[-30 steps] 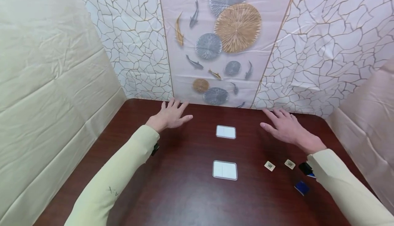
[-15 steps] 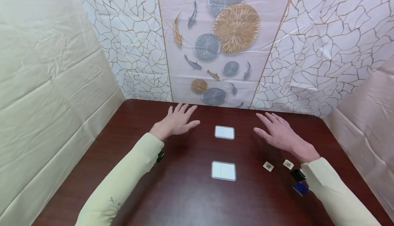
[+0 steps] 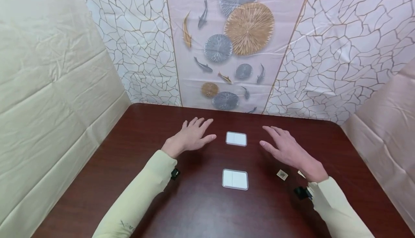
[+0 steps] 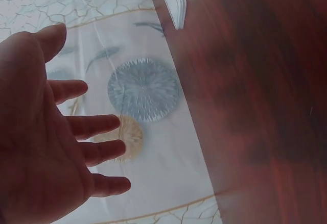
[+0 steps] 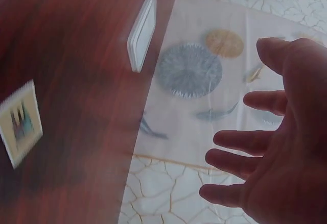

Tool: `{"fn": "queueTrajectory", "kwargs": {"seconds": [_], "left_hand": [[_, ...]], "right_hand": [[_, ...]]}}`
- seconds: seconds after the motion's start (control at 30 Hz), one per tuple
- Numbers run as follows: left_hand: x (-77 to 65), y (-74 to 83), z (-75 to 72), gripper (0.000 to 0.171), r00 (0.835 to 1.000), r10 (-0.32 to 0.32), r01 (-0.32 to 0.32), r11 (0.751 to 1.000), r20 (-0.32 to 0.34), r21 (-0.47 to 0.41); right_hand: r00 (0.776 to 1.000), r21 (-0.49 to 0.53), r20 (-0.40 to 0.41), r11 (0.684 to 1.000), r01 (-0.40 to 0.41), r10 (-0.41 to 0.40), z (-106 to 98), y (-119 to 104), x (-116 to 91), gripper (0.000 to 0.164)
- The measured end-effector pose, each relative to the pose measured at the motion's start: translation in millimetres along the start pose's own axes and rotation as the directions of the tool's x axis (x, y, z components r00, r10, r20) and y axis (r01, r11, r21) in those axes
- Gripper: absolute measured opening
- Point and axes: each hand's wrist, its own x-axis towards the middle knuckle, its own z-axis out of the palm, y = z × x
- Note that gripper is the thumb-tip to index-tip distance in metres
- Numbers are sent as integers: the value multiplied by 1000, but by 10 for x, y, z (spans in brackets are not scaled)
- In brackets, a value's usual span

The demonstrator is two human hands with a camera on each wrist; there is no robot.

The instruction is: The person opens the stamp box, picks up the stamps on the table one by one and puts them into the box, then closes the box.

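Note:
My left hand (image 3: 189, 139) hovers over the table left of the far white case, fingers spread and holding nothing. On the other side of that case my right hand (image 3: 288, 149) is held above the table, its fingers extended and grasping nothing. The far flat white case (image 3: 236, 139) has a clear rim; a larger similar case (image 3: 235, 179) lies nearer to me. Below the right hand lies a postage stamp (image 3: 282, 175), whose toothed edge and small picture show in the right wrist view. A second stamp (image 3: 301, 174) is mostly covered by the right wrist.
The dark red-brown table (image 3: 201, 212) ends at a patterned cloth backdrop (image 3: 249, 86). Beige cloth walls (image 3: 55, 97) stand at both sides. A black wrist camera (image 3: 302, 193) hangs under the right sleeve, close above the table.
Both hands have moved inward and towards me, closer to the far case. The right arm now covers the small blue item and most of one stamp. The cases have stayed put.

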Motion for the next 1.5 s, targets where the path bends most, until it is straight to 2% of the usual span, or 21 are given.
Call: {"fn": "queueTrajectory", "kwargs": {"seconds": [0.27,0.47,0.7,0.97,1.33,1.5], "left_hand": [[-58,87,158,71,1000,25,-24,999,14,-41],[-108,146,218,71,999,40,-37,996,32,-76],[-145,221,284,72,998,56,-54,996,34,-74],[-202,302,360,72,994,86,-82,994,67,-67],[-251,352,536,74,987,88,-82,995,137,-52],[-267,371,627,74,981,81,-72,996,174,-60]], "right_hand": [[1000,49,26,999,5,-7,126,-143,-32,66],[999,73,36,997,19,-22,183,-211,-64,63],[998,84,56,996,22,-27,239,-270,-103,65],[996,95,81,995,21,-28,339,-356,-133,64],[980,109,193,994,27,-47,455,-457,-142,65],[962,87,268,996,27,-49,485,-469,-158,64]]}}
